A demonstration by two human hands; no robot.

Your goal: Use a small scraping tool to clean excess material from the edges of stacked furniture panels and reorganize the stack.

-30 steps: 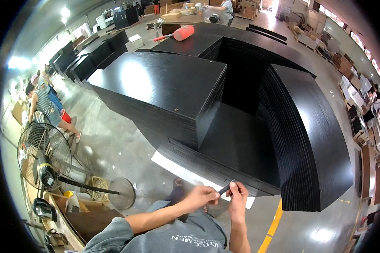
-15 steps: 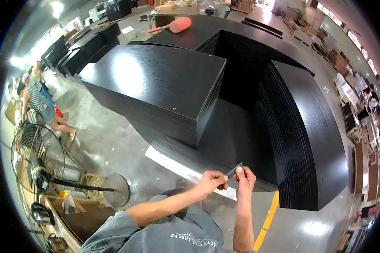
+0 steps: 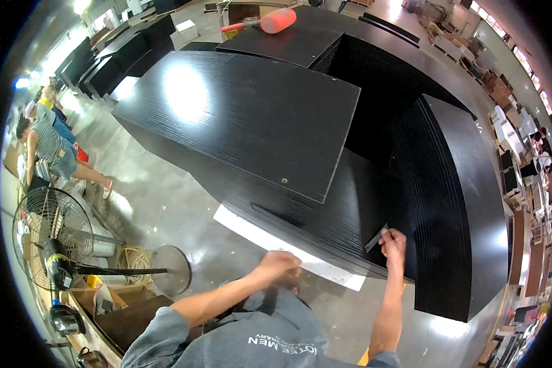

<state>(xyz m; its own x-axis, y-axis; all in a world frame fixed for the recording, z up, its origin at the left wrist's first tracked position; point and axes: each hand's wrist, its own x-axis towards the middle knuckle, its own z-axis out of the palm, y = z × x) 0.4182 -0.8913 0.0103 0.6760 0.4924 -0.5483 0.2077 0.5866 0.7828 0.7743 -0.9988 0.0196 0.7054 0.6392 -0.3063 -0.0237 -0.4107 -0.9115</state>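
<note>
My right hand (image 3: 394,244) pinches a thin, flat grey strip (image 3: 374,239), which looks like a metal blade. It is over the lower black wood-grain panel (image 3: 349,205), near its front right corner. My left hand (image 3: 280,268) is in front of my body, by the near edge of the panels, blurred by motion; its fingers look curled, and nothing shows in them. Left of centre rises a tall stack of black panels (image 3: 239,122) with a small round mark near its front corner. Another stack of black panels (image 3: 487,202) stands to my right.
On the far black panel lies a red cylinder (image 3: 279,21) with a handle. A white strip (image 3: 257,236) runs along the base of the near stack. A floor fan (image 3: 54,245) stands at left, by a wooden box (image 3: 116,319). People (image 3: 49,144) stand beyond it.
My hands have come apart. The right hand carried the grey strip forward and right over the lower panel, while the left let go and drew back left. The view has shifted slightly.
</note>
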